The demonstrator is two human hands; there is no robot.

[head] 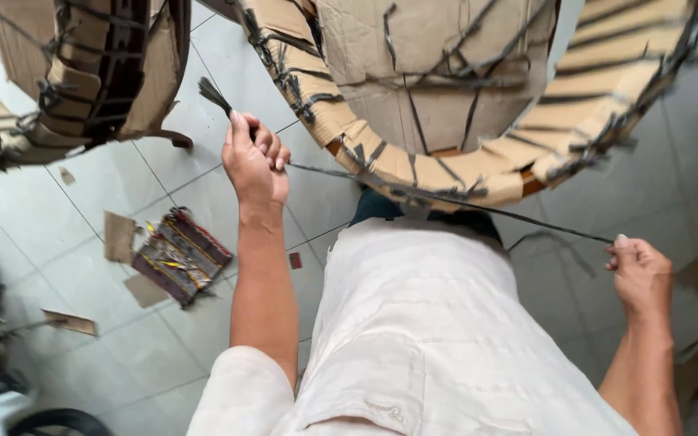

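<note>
A small patterned mat is seen on the tiled floor at the left, with scraps of cardboard beside it. A cardboard-wrapped piece tied with dark strips is seen at the upper left corner of the view. The left hand is closed in a fist around a dark strap, whose frayed end sticks up past the knuckles. The strap is stretched rightward below the lower edge of a large curved object wrapped in cardboard, which is bound with many dark strips and is seen just in front of the person's white garment. At the right, the other end of the strap is pinched in the right hand, whose fingers are curled shut on it. The two hands are held well apart, with the strap taut between them.
</note>
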